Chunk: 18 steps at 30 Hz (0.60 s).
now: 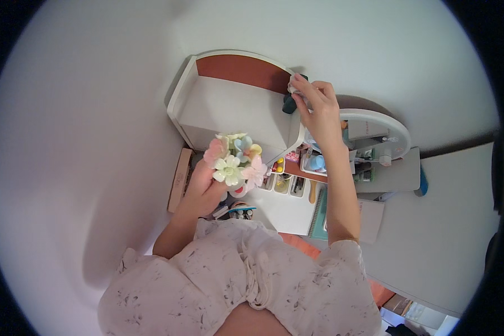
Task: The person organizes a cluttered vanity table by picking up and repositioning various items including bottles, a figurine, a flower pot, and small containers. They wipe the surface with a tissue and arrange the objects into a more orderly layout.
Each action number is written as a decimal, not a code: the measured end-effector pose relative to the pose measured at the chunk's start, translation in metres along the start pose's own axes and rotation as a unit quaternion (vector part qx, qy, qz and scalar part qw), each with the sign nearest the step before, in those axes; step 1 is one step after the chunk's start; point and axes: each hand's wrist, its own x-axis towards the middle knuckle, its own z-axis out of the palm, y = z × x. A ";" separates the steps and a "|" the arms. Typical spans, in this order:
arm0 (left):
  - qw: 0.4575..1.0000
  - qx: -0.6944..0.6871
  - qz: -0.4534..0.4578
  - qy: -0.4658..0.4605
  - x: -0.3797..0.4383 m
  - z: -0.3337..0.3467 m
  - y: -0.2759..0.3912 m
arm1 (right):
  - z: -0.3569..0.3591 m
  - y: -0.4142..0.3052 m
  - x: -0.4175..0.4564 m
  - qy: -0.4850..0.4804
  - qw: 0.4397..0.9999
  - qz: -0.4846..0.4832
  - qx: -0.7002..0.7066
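My left hand [203, 187] grips a small bunch of glossy artificial flowers [231, 168] in pink, pale green, blue and yellow. Their base is hidden by the blossoms and my fingers. Beyond them stands a white shelf unit [231, 101] with a reddish-brown back panel [239, 71]. At its right end my right hand [321, 111] pinches a crumpled white thing [293, 86], perhaps a tissue. A dark object [290, 105] rests on the shelf top just beside those fingertips, partly covered by them.
To the right are a round white-framed mirror [371, 130] and a grey-white surface [432, 222]. Below the shelf, white organizer trays [281, 185] hold small items near a teal spiral notebook [319, 214]. A tan box [179, 180] stands by the left wall.
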 end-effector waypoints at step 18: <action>0.999 0.018 0.003 0.032 0.007 -0.005 0.002 | 0.001 0.022 0.012 -0.011 0.985 0.118 0.124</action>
